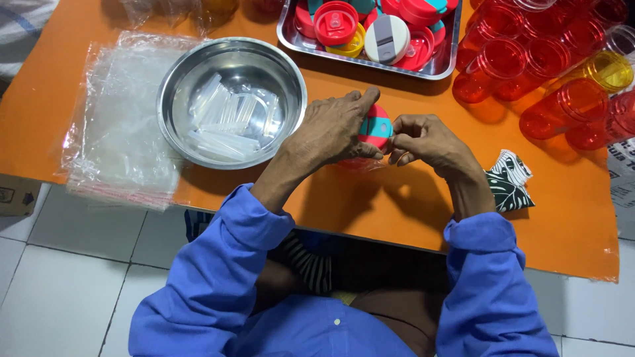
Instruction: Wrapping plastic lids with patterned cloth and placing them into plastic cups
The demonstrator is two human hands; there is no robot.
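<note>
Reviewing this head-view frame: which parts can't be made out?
- Red-and-teal lid: mostly covered by the left hand and right hand.
- What stands beneath the lid: hidden by the hands.
- Clear pieces in the steel bowl: kind unclear, too glary.
- Metal tray of lids: cut off by the top edge.
- Red tumblers: cut off top right.

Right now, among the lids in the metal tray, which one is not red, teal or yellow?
The grey and white lid, lying near the middle of the tray. The lids around it are red, teal or yellow.
</note>
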